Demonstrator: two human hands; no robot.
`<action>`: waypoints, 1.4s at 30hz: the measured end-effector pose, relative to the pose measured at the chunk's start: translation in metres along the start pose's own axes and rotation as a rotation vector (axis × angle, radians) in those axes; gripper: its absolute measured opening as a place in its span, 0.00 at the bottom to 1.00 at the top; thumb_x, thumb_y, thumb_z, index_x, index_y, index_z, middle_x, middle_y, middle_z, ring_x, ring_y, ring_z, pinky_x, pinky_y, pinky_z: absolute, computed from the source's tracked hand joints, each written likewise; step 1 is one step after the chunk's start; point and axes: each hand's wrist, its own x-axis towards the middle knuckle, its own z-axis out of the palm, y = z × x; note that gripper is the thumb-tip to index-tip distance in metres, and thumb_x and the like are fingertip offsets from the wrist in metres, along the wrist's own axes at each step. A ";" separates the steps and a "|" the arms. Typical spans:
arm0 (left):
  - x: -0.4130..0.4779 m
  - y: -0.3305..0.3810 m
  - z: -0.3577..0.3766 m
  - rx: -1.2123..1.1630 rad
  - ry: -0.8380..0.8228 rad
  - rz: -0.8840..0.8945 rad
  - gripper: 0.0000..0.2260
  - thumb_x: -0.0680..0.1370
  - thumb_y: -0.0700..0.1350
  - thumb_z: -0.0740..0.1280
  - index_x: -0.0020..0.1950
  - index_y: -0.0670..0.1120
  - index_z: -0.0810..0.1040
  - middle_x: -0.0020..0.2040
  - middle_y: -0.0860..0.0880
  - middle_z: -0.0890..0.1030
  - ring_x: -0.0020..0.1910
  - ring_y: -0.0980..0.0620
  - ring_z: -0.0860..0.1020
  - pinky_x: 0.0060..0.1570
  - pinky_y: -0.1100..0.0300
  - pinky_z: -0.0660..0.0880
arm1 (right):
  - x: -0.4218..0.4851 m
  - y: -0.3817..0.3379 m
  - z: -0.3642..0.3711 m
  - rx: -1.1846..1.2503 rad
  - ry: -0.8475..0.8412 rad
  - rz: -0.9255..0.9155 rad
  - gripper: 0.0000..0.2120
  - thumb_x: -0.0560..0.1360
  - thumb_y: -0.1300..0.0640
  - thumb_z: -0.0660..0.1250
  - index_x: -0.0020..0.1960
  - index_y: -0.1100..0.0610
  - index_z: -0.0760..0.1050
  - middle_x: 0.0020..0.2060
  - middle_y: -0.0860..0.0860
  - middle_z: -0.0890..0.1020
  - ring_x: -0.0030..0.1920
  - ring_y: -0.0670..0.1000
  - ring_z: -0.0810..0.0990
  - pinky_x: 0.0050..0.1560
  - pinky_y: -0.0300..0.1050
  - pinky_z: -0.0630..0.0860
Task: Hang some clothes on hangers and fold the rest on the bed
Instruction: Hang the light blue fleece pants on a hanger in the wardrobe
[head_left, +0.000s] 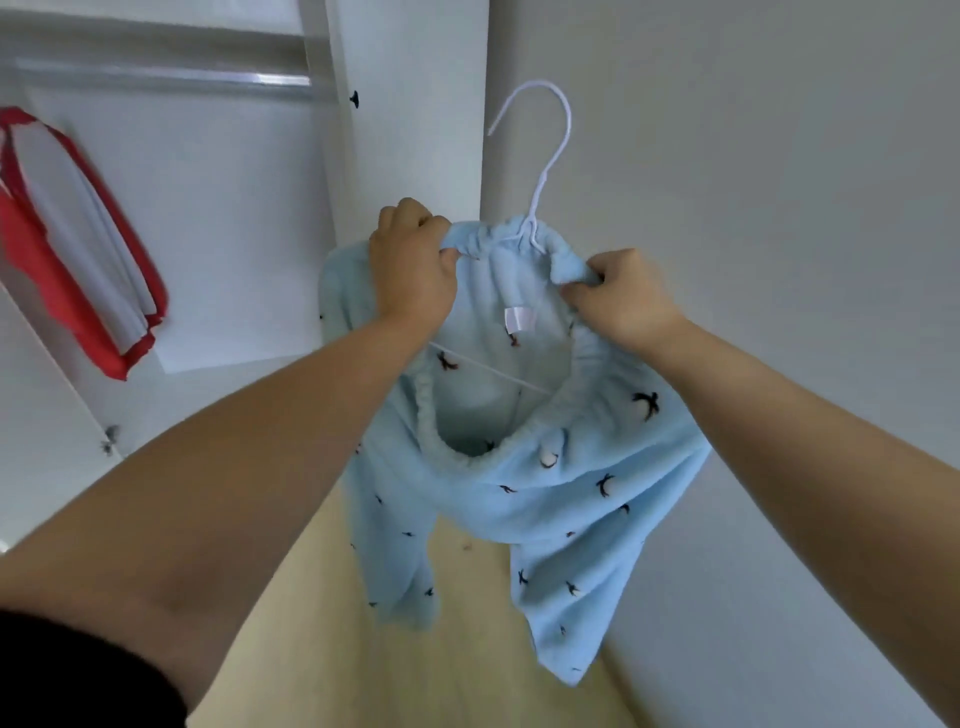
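Presently: blue trousers (545, 493) on white hanger (545, 171), held aloft before wardrobe (234, 208). Left hand (413, 270) and right hand (621, 296) both clenched on waistband. Red garment (67, 260) hangs inside.

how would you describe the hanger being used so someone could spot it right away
Start at the light blue pyjama trousers held up mid-frame against the grey wall; the left hand and right hand both grip the waistband. The white hanger sticks up between them, the only thin wire hook in sight.
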 end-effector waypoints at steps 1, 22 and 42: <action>0.016 0.005 -0.015 -0.012 0.013 -0.025 0.05 0.76 0.37 0.63 0.47 0.36 0.77 0.53 0.39 0.74 0.54 0.42 0.71 0.50 0.52 0.67 | 0.006 -0.021 -0.014 0.119 -0.053 0.042 0.18 0.74 0.58 0.66 0.29 0.57 0.63 0.26 0.50 0.66 0.28 0.48 0.64 0.28 0.40 0.61; 0.054 -0.234 -0.189 -0.386 -0.664 -0.601 0.08 0.79 0.40 0.62 0.56 0.46 0.80 0.50 0.50 0.80 0.48 0.54 0.78 0.45 0.64 0.73 | 0.053 -0.262 0.193 0.708 -0.373 0.548 0.13 0.81 0.62 0.54 0.42 0.60 0.73 0.37 0.54 0.75 0.43 0.55 0.75 0.49 0.48 0.75; 0.166 -0.439 -0.173 -0.099 -0.853 -0.616 0.11 0.79 0.44 0.57 0.38 0.45 0.71 0.36 0.49 0.74 0.33 0.54 0.73 0.27 0.69 0.69 | 0.239 -0.409 0.400 0.752 -0.582 0.359 0.05 0.78 0.66 0.62 0.43 0.61 0.73 0.45 0.61 0.79 0.44 0.56 0.79 0.44 0.48 0.76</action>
